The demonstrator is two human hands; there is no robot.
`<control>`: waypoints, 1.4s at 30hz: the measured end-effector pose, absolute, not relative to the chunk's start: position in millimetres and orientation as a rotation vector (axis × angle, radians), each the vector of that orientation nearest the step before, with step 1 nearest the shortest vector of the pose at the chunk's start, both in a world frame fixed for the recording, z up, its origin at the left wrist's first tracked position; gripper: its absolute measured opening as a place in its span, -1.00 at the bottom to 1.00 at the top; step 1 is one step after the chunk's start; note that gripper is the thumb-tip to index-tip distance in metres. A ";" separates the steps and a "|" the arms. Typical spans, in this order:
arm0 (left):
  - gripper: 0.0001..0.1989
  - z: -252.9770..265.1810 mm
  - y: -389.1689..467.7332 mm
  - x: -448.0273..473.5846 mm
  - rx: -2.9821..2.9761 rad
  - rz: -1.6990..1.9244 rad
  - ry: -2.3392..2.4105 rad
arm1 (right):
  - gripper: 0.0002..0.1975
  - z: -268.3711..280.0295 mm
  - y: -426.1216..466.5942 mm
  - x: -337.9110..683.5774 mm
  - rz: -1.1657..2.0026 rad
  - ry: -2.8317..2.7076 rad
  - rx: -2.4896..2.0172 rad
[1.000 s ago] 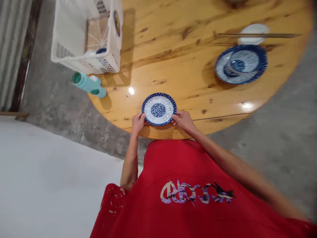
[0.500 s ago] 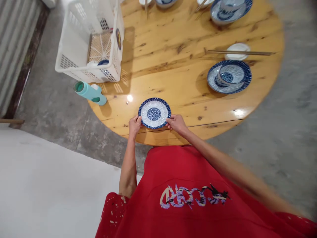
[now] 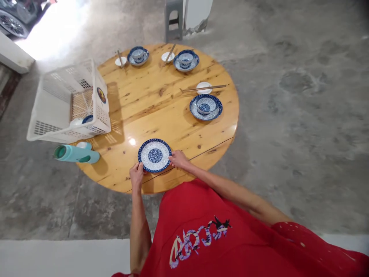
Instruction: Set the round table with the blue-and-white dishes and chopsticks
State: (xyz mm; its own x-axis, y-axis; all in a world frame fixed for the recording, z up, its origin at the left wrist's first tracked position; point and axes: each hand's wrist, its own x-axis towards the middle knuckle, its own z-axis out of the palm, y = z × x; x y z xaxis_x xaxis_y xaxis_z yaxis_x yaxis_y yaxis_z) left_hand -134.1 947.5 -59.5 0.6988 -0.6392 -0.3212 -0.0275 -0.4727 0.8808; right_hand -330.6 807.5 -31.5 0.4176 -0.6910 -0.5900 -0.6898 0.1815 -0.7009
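A round plate (image 3: 155, 155) with a dark blue patterned rim and blue centre is at the near side of the wooden table (image 3: 144, 115). My left hand (image 3: 136, 174) pinches its lower left rim, thumb on top. On the right rim, my right hand (image 3: 178, 159) is closed the same way. Whether the plate rests on the wood or hangs just above it, I cannot tell. Farther right stands a matching plate (image 3: 220, 111) with a bowl (image 3: 206, 104) in it. Behind that, chopsticks (image 3: 219, 87) lie across a small white dish (image 3: 203, 91).
At the left stands a white plastic crate (image 3: 100, 115) with some dishes inside. A turquoise bottle (image 3: 75, 154) is in front of it, near the table edge. Two more settings, with a bowl (image 3: 138, 55) and another bowl (image 3: 186, 59), line the far side. A grey stool (image 3: 173, 21) stands beyond.
My view has shifted, so the far side of the table and the floor beyond now show. Both hands keep their hold on the plate's rim.
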 end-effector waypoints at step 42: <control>-0.69 -44.2 980.5 -137.6 1.944 -0.719 -0.246 | -0.65 -40.4 813.0 -382.0 -0.071 1.233 -1.411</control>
